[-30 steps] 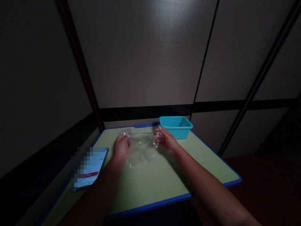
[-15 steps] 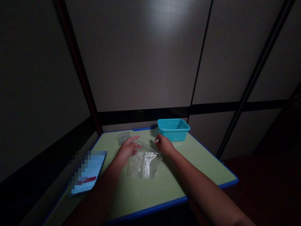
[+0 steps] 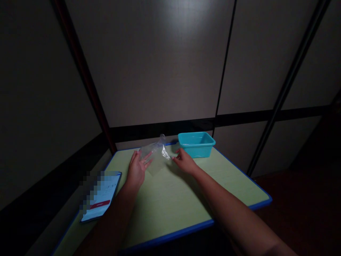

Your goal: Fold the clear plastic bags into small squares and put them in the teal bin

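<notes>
A clear plastic bag [image 3: 156,158] is stretched between my two hands above the green tabletop, its upper end flaring up toward the back. At the bag's left edge is my left hand [image 3: 136,167], holding it with some fingers extended along the film. My right hand [image 3: 185,162] pinches the bag's right side between thumb and fingertips, close to the front of a turquoise plastic basin [image 3: 196,145]. The bag is see-through and creased, with a bright glare on its right part.
On the table's left side lies a tablet-like flat device [image 3: 102,195] with a lit screen, partly pixelated. The table [image 3: 170,209] has a blue edge and stands against dark-framed wall panels [image 3: 165,71].
The larger clear bag has come up off the tabletop and moved back, now spread between both hands. My left hand shifted slightly left. The small bag at the back left no longer shows separately.
</notes>
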Demonstrator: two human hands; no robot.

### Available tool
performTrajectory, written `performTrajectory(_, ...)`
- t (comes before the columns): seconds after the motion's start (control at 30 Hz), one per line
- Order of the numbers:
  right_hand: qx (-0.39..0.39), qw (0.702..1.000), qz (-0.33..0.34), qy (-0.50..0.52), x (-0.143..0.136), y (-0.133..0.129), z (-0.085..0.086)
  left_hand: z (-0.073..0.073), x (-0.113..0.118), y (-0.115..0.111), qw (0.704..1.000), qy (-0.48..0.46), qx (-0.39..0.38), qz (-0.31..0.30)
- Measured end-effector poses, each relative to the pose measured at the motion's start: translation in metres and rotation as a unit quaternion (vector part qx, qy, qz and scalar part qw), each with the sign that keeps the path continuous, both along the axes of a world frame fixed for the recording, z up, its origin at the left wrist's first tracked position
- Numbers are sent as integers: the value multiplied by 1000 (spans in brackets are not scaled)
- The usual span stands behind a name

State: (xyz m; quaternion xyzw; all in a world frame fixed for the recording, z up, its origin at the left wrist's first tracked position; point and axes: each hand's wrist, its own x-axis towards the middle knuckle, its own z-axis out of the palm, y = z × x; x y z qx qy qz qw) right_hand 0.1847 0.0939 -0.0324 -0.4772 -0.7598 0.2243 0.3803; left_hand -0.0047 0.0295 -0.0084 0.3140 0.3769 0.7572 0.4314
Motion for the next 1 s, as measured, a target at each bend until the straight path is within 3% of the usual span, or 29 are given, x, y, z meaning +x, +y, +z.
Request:
performTrajectory(0.1, -60, 998, 31, -15, -3, -4, -2, -5, 3, 1, 991, 63, -120, 25)
performTrajectory(0.2, -58, 996, 48, -42, -5, -7, -3, -11, 7, 1, 973, 118, -195, 21)
performTrajectory(0.4, -107, 990, 85, 24, -7, -10, 1, -13, 17, -2, 977, 96, -176, -73)
performTrajectory(0.5, -45, 994, 98, 26, -7, -13, 6, -7, 19, -4, 982, 16, -143, -123)
performTrajectory(0.6, 60, 993, 79, -64, -5, -19, 7, 1, 20, -9, 980, -35, -119, -153)
performTrajectory(0.73, 79, 971, 72, -214, -10, -28, 2, 7, 25, -14, 972, -58, -114, -199)
performTrajectory(0.93, 116, 954, 56, -271, -20, -36, -1, -5, 33, -15, 968, 22, -128, -213)
performTrajectory(1.0, 114, 952, 50, -279, -18, -35, 1, -11, 34, -14, 972, 98, -129, -172)
